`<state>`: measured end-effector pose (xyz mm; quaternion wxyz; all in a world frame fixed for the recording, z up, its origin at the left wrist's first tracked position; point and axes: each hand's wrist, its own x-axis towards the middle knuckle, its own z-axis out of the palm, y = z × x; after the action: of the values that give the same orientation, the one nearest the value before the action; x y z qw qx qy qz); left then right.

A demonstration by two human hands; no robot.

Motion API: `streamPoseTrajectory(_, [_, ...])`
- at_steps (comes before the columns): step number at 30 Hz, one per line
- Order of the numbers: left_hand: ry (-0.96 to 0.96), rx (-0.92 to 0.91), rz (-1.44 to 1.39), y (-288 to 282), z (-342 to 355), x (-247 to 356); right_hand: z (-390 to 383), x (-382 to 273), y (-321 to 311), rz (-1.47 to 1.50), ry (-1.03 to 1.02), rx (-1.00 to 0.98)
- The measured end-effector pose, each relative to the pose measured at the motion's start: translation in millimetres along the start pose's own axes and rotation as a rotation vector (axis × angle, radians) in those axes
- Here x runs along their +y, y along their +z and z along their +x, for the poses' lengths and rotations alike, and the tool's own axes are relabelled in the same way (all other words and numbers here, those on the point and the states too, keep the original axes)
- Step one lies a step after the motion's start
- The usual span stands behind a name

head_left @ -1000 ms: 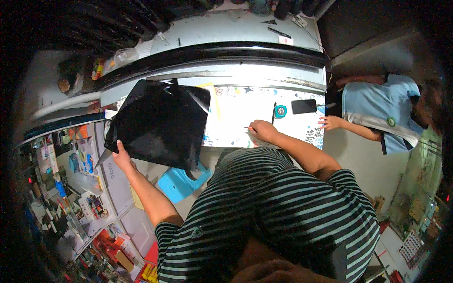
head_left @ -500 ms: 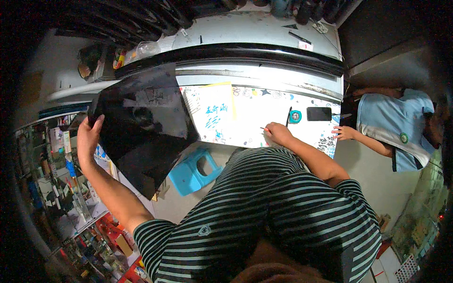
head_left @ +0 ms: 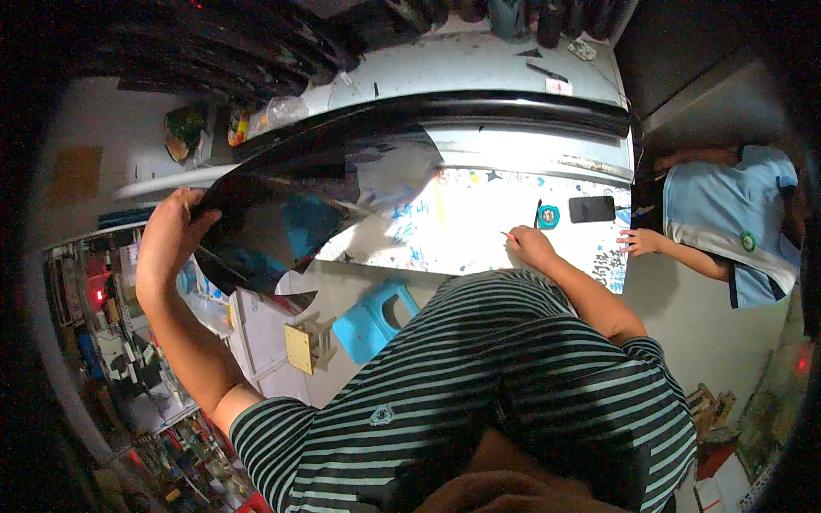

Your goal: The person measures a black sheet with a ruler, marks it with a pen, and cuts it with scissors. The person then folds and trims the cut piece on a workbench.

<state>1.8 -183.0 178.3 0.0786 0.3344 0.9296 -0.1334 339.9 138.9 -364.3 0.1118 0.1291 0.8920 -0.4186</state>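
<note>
My left hand [head_left: 175, 235] is closed on the edge of a sheet of dark see-through film [head_left: 282, 201]. The film bends over the left part of a white worktop [head_left: 483, 227] with doodles and blue writing, partly seen through it. At the worktop's front edge, my right hand [head_left: 536, 248] is closed round a slim pointed tool [head_left: 510, 237] with a reddish part; its exact kind is too small to make out. Just beyond that hand lie a teal tape measure [head_left: 549, 216] and a thin black stick-like thing [head_left: 538, 211].
A black phone [head_left: 592, 209] lies on the right of the worktop, near another person's hand [head_left: 640, 242]. Behind runs a long black roll [head_left: 522, 111]. Below the worktop stand a blue stool [head_left: 363, 329] and a small wooden stool [head_left: 299, 349]. Cluttered shelves [head_left: 128, 342] fill the left.
My left hand has turned over at the film's edge. The film's lower part has swung up and curled, its far side spreading right over the worktop. The right hand keeps its place by the tape measure.
</note>
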Motion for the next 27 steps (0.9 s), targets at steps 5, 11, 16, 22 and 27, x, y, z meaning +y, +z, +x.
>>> streamPoseTrajectory(5, [0.027, 0.093, 0.084, -27, -7, 24, -3, 7, -10, 0.09, -0.019, 0.127])
streamPoseTrajectory(11, [0.083, 0.351, 0.072, -43, -23, 42, 5, 8, -30, 0.397, 0.188, 0.147])
streamPoseTrajectory(16, [0.125, 0.487, -0.029, -36, -29, 41, 11, 0, -47, 0.466, 0.229, 0.254])
streamPoseTrajectory(22, [0.195, 0.636, 0.03, -29, -32, 38, 10, -12, -56, 0.616, 0.291, 0.277])
streamPoseTrajectory(27, [0.355, 0.747, -0.119, -17, -28, 36, 1, -11, -51, 0.76, 0.302, 0.265])
